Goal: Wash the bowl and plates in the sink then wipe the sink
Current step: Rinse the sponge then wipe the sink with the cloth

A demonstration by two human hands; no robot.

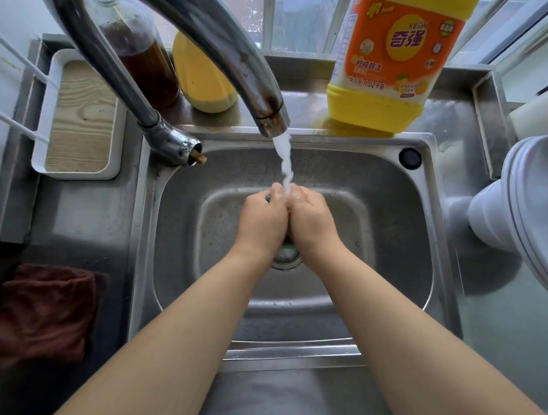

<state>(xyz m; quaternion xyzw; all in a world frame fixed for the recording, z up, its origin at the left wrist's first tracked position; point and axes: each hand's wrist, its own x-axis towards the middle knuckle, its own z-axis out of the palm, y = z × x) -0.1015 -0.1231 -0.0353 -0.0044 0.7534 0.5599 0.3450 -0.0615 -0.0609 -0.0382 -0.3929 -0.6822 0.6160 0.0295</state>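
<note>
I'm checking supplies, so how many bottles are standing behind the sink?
3: a dark brown bottle behind the tap, a plain yellow bottle beside it, and a labelled yellow detergent bottle at back right. Others may be out of view.

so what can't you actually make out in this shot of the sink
Head view only:
- The green object pressed between the left hand and right hand: the hands cover nearly all of it.
- The round metal drain: wrists partly hide it.
- The stacked white dishes: cut off by the right edge.
- The yellow detergent bottle: its top is cropped.
</note>
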